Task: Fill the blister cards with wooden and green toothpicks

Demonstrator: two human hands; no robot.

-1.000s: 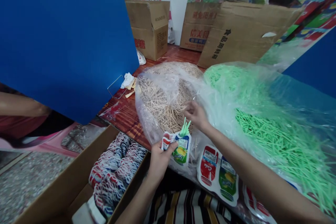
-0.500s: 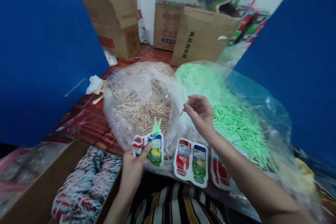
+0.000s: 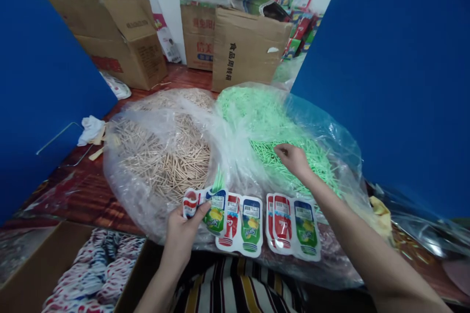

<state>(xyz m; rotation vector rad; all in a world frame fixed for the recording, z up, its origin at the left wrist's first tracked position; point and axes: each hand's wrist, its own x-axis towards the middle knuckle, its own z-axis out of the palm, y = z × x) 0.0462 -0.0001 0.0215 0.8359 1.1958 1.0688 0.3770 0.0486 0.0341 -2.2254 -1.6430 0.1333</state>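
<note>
On the table (image 3: 106, 205), two clear bags are set side by side, the left bag (image 3: 127, 200) heaped with tan sticks (image 3: 179, 166) and the right bag (image 3: 347, 149) with green sticks (image 3: 268, 155). Over the latter the right arm (image 3: 352, 217) is stretched forward, the right hand (image 3: 293, 159) curled, whether around anything cannot be told. By the left hand (image 3: 181, 227), its forearm angled up from below, one folded packet (image 3: 216, 215) bearing several green sticks is pinched, near at least three flat packets (image 3: 305, 230).
</note>
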